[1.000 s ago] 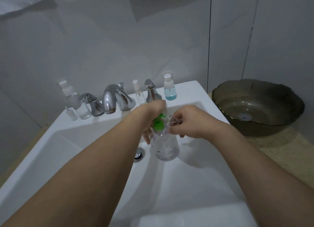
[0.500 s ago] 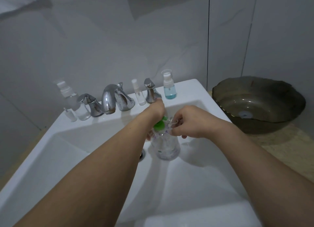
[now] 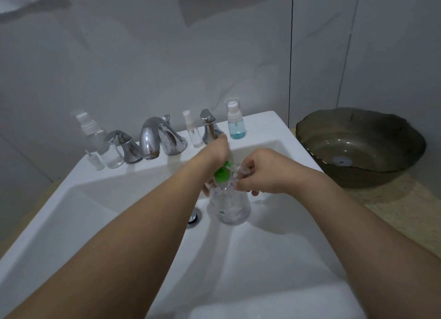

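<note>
The fingers (image 3: 247,167) of the right hand (image 3: 269,173) are curled tight, and a clear plastic piece (image 3: 240,173) is pinched between them at the neck of the clear bottle (image 3: 230,206); what the piece is cannot be told. The left hand (image 3: 214,153) is laid over the same neck, and its fingers are wrapped round the far side of the bottle, just beside the green cap (image 3: 223,173). They are mostly hidden behind the wrist, with one fingertip seen at the bottle's left edge.

The bottle is held roughly upright inside the white sink (image 3: 274,259), close to the drain (image 3: 194,217). Whether anything is in the bottle cannot be told.

One faucet (image 3: 152,137) and two chrome handles (image 3: 124,144) are set on the back ledge of the sink. Four small bottles are counted along that ledge: a frosted pump bottle (image 3: 91,132) and a tiny vial (image 3: 95,160) at the left, a slim spray bottle (image 3: 193,132) between the faucet and the right handle, and a pump bottle (image 3: 235,122) at the right, whose lower part is filled with blue liquid.

One dark glass bowl (image 3: 360,128) is stood on the worktop (image 3: 405,211), to the right of the sink; a pale round disc is seen at its bottom.
</note>
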A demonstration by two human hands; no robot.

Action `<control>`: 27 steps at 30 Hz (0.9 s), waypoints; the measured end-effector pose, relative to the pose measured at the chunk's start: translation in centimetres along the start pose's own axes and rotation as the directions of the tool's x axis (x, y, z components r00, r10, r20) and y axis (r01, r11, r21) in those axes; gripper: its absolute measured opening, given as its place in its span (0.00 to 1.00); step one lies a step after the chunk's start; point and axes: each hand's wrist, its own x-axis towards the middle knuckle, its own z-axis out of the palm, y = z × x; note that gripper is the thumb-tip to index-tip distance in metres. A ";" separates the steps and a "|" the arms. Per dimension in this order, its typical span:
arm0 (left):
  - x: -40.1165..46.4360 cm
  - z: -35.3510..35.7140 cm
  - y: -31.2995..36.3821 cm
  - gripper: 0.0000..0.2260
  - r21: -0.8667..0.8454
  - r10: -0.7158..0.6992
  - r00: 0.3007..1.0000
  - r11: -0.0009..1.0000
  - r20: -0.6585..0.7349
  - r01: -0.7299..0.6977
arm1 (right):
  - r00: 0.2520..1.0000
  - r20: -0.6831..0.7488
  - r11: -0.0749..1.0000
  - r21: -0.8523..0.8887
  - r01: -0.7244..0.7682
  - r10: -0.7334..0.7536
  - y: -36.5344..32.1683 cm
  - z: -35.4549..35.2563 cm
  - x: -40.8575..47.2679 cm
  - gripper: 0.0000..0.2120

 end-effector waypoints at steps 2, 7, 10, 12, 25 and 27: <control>0.4 0.6 -0.2 0.24 -0.030 0.061 0.997 0.998 -0.046 -0.063 | 1.000 0.025 0.999 -0.035 -0.007 0.008 0.1 0.1 0.1 0.09; 0.4 0.8 -0.3 0.26 -0.049 0.084 0.994 0.995 -0.066 -0.087 | 0.999 0.032 0.999 -0.047 -0.009 0.010 0.1 0.1 0.2 0.09; 0.6 0.8 -0.4 0.28 -0.009 0.079 0.995 0.997 -0.062 -0.079 | 0.999 0.034 1.000 -0.028 -0.009 0.010 0.0 0.0 0.0 0.09; 0.5 0.3 -0.4 0.31 -0.021 0.031 0.999 0.999 -0.018 -0.031 | 1.000 0.028 1.000 0.012 -0.011 0.011 -0.1 0.0 -0.1 0.09; -0.7 -0.6 0.2 0.33 0.097 -0.089 0.992 0.992 0.086 0.081 | 0.999 0.051 0.995 0.095 -0.008 0.003 0.2 -0.3 -0.3 0.13; -0.7 -0.1 0.1 0.25 0.130 -0.001 1.000 0.991 -0.004 0.001 | 0.997 0.071 0.998 0.067 -0.017 0.013 0.2 -0.2 -0.3 0.14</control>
